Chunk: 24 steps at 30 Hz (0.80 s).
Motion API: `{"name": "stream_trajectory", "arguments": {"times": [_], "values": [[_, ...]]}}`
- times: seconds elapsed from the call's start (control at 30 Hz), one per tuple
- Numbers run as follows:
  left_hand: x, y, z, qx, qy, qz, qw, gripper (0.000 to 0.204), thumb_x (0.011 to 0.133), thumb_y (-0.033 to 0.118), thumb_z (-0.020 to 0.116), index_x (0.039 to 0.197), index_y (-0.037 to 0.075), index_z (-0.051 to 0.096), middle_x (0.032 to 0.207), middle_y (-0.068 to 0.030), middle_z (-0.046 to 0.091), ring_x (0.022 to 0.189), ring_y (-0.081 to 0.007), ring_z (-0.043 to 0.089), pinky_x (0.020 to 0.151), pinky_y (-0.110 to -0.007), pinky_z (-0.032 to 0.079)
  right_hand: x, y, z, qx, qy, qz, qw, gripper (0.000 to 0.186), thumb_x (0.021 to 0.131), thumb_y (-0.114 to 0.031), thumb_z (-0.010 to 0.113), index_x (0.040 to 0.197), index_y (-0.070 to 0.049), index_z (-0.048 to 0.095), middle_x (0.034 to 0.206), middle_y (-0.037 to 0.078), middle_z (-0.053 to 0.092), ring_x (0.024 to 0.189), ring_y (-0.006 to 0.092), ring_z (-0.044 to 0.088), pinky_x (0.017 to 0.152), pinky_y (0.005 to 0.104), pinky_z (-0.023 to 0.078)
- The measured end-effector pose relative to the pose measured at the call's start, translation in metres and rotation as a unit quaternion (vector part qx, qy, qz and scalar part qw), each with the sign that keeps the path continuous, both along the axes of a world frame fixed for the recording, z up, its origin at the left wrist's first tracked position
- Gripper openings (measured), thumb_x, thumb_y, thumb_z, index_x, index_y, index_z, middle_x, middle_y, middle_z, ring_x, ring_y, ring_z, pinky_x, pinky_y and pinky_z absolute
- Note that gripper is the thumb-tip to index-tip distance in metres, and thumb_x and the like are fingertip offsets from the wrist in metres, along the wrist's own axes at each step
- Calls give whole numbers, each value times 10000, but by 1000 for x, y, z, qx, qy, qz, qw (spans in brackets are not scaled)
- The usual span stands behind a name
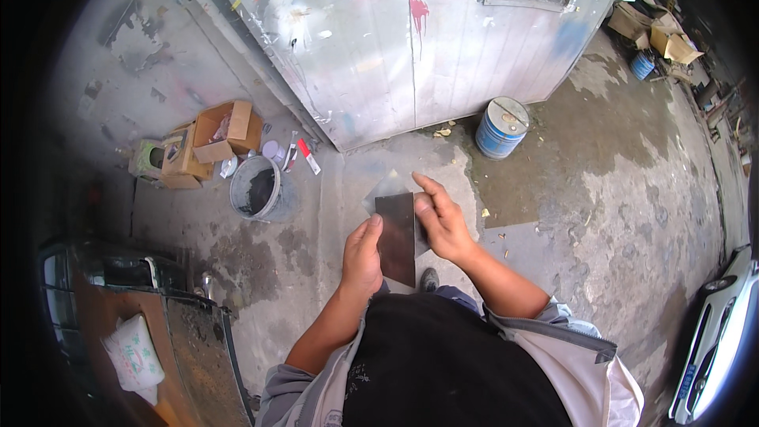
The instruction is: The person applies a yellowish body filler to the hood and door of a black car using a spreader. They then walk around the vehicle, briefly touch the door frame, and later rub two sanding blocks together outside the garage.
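In front of my body I hold a dark brown rectangular sheet [395,241], which looks like sandpaper, upright between both hands. My left hand [362,257] is closed on its left edge, with the thumb pointing up along it. At the right edge my right hand [444,225] grips it, thumb near the upper corner and index finger stretched out beyond. A pale greyish corner [389,184] shows just above the sheet; I cannot tell whether it belongs to another sheet or the floor. The fingers behind the sheet are hidden.
A blue-and-white metal drum [502,128] stands by the paint-stained panel [364,71]. To the left are a grey bucket [257,188] and open cardboard boxes [229,128]. A white bag [133,354] lies on a rusty surface at lower left; a white car [715,340] stands at right.
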<state>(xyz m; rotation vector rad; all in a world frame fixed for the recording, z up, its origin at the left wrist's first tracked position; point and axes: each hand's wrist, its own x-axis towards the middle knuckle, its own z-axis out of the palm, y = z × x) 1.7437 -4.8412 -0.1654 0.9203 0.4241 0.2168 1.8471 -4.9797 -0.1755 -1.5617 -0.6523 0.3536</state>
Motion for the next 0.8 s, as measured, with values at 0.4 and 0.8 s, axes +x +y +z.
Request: {"name": "stream_trajectory", "arguments": {"times": [0.4, 0.8], "values": [[-1, 3, 9, 233, 93, 135, 958, 300, 966, 260, 603, 1024, -31, 640, 928, -25, 636, 859, -73, 552, 768, -218, 439, 6, -11, 19, 137, 85, -185, 969, 735, 889, 39, 555, 1509, -50, 172, 959, 29, 538, 796, 82, 543, 702, 223, 470], [4, 12, -2, 295, -51, 197, 934, 614, 894, -54, 586, 1364, 22, 199, 1133, -145, 572, 1003, -164, 554, 861, -272, 452, -18, -9, 8, 79, 69, -97, 990, 812, 865, 39, 565, 1527, -50, 104, 1308, 205, 456, 1154, 253, 514, 999, 342, 406]]}}
